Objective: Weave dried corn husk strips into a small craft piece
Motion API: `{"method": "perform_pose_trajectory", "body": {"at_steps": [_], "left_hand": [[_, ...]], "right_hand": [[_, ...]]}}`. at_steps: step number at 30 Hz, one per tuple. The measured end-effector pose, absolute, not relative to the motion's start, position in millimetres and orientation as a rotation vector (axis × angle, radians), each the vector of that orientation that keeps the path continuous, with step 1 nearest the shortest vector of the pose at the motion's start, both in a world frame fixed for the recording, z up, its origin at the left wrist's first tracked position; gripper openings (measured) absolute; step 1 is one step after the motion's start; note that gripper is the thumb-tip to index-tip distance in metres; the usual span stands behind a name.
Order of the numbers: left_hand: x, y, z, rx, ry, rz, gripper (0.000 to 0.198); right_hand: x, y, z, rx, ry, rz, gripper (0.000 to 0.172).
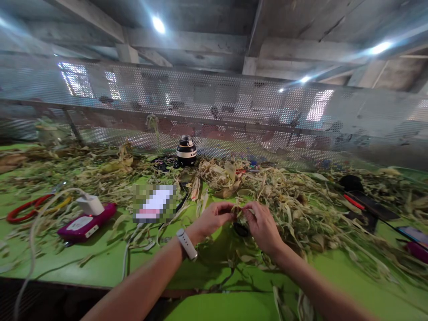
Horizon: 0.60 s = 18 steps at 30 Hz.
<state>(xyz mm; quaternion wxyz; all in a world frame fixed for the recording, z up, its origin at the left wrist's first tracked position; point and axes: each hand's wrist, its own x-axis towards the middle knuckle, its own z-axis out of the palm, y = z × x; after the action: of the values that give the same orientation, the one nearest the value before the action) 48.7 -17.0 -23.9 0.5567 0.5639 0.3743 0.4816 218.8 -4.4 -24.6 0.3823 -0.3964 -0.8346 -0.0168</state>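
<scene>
My left hand [213,220], with a pale watch band [187,244] at its wrist, is closed in a pinch over the green table [203,272]. Facing it, my right hand [263,226] pinches too. A thin yellowish-green leaf strip [237,211] runs between the fingertips of both hands; its ends are hidden by the fingers. Just below the fingertips is a small dark round object [240,229], whose kind I cannot make out. Dried leaf strips [294,214] lie in a loose heap beside and beyond my right hand.
A blurred-out phone [155,205] lies left of my hands, its cable trailing forward. Farther left are a purple power strip [83,227] with a white charger [90,205] and red-handled scissors [25,211]. A black bottle [186,151] stands before a perforated metal screen [214,98].
</scene>
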Motion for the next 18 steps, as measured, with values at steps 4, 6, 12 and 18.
{"method": "perform_pose_trajectory", "body": {"at_steps": [4,6,12,18], "left_hand": [[50.7,-18.6,-23.4,1.295,0.928,1.169,0.024],[51.5,-17.4,-24.7,1.304,0.935,1.184,0.03],[46.9,-12.2,-27.9,1.146,0.992,1.295,0.045],[43.8,-11.3,-28.0,1.102,1.009,1.32,0.044]], "right_hand": [[216.7,-5.8,-27.2,-1.086,-2.071,0.099,0.019],[216.5,-5.9,-28.0,-1.111,-2.05,0.163,0.018],[219.3,-4.8,-26.5,-1.106,-1.889,0.371,0.027],[220.8,-7.7,-22.7,-0.858,-1.892,0.441,0.022]]}}
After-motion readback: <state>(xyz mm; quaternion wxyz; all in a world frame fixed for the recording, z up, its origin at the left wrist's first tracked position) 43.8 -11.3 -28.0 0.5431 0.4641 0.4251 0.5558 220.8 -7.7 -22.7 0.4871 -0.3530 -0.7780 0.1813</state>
